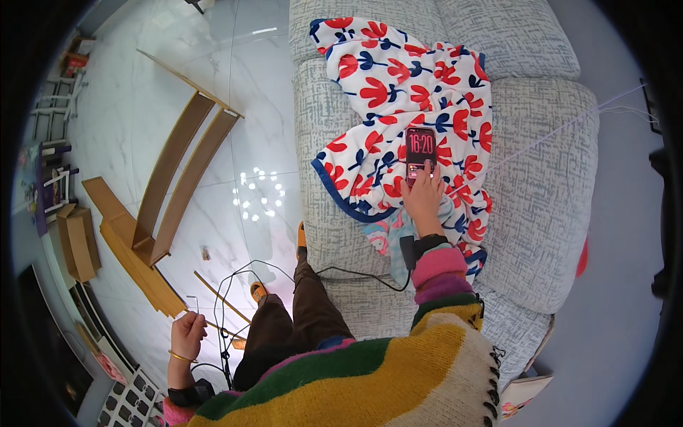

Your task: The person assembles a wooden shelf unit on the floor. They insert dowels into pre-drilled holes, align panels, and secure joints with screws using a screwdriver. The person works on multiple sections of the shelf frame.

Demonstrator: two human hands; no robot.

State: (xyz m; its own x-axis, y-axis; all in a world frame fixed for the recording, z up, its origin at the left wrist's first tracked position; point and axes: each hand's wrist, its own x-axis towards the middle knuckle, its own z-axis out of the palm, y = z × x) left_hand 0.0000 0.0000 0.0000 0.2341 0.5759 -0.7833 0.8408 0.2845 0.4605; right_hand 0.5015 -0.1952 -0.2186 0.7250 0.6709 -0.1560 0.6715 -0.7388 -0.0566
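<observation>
A dark phone (420,151) with a lit screen lies on a white garment or blanket (398,92) with red and blue flowers, spread over the grey sofa. My right hand (425,196) rests at the phone's lower end, fingers stretched out and one fingertip on the screen. My left hand (187,333) is off to the lower left above the floor, its fingers closed in a fist. Out of its top pokes a thin bent metal rod, a hex key (193,297). A black band sits on each wrist.
The sofa (526,156) fills the right side. On the marble floor stands a partly built wooden frame (174,167), with flat boards (131,242) beside it. Many small shiny pieces (257,193) lie there too. Black cables (228,292) run past my legs. A cardboard box (77,242) is farther left.
</observation>
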